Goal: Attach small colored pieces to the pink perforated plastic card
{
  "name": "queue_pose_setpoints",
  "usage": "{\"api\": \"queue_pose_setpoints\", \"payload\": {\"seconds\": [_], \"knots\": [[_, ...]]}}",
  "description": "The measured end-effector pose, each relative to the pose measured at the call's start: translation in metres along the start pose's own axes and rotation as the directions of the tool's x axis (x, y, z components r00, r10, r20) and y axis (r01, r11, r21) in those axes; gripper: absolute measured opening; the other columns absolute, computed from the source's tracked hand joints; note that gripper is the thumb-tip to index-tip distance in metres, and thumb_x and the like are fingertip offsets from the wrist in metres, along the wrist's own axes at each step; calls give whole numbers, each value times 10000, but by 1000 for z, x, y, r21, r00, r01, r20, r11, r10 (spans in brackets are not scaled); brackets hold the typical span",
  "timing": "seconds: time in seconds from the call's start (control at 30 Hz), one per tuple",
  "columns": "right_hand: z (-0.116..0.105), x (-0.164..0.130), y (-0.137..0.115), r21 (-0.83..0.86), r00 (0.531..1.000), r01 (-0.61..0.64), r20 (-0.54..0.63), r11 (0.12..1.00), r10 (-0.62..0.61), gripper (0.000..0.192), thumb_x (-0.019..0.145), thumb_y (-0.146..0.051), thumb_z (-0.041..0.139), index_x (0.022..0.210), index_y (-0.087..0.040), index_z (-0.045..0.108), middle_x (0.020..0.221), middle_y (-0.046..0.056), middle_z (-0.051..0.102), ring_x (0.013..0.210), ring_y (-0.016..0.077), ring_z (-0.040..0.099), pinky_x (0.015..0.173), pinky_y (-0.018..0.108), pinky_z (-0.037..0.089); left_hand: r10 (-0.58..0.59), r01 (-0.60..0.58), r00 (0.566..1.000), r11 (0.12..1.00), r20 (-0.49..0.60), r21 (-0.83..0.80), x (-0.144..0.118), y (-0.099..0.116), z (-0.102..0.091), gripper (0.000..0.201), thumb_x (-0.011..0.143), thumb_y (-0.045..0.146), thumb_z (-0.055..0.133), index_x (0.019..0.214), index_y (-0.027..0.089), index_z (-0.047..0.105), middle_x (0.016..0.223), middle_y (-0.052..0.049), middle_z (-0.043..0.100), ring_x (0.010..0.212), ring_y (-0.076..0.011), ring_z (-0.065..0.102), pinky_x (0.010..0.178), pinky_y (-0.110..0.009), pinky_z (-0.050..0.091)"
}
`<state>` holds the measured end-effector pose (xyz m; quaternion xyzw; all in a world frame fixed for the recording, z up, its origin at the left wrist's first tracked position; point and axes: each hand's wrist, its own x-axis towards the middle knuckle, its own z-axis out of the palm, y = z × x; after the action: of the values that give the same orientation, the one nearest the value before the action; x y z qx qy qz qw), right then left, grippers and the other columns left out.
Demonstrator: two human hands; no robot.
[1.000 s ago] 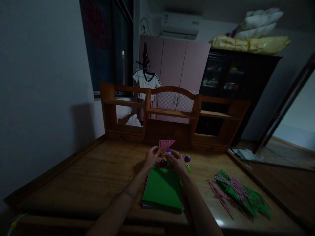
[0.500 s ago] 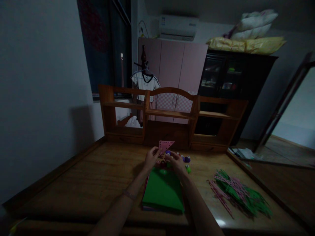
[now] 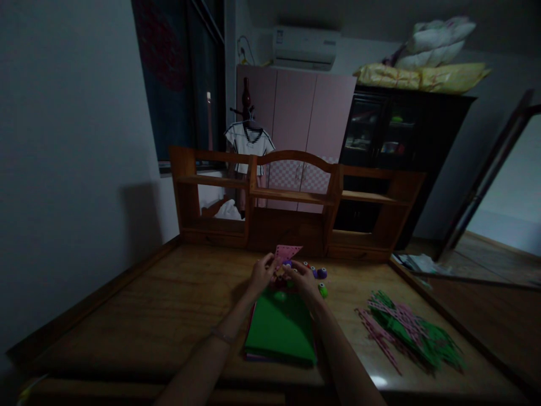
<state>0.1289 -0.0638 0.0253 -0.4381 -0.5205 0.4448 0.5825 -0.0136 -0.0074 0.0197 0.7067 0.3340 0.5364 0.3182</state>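
Hands (image 3: 261, 274) (image 3: 302, 280) pinching pink perforated triangular paper (image 3: 286, 252), flat green sheets (image 3: 280, 330) below

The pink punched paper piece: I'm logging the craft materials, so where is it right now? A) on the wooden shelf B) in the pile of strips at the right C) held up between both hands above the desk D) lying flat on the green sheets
C: the pink punched paper piece is pinched between the left hand and right hand, raised above the green sheets.
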Motion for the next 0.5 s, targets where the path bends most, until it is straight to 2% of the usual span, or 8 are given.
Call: {"api": "queue_pose_setpoints", "payload": {"seconds": [0.23,0.4,0.5], "knots": [[-1,4,3,-75,999,-18,-43,997,15,419,659,-503,702,911,-169,668,736,30,628,641,170,575,545,244,453,34,-36,999,998,29,55,-3,1,3,346,842,477,446,790,164,584,759,-28,605,705,-153,541,620,-220,386],[0,2,3,-3,999,-54,8,999,54,434,663,-495,701,966,-187,654,847,42,647,729,201,605,614,276,480,54,-59,997,995,57,86,-1,-2,2,355,853,473,432,793,158,585,744,-23,599,699,-149,536,610,-215,381],[0,3,5,13,1000,-26,14,1000,26,423,661,-465,715,961,-174,655,862,51,650,764,208,607,658,284,481,49,-56,996,995,81,85,0,-3,1,356,854,473,429,811,159,591,736,-19,596,681,-145,534,583,-210,374]]}}
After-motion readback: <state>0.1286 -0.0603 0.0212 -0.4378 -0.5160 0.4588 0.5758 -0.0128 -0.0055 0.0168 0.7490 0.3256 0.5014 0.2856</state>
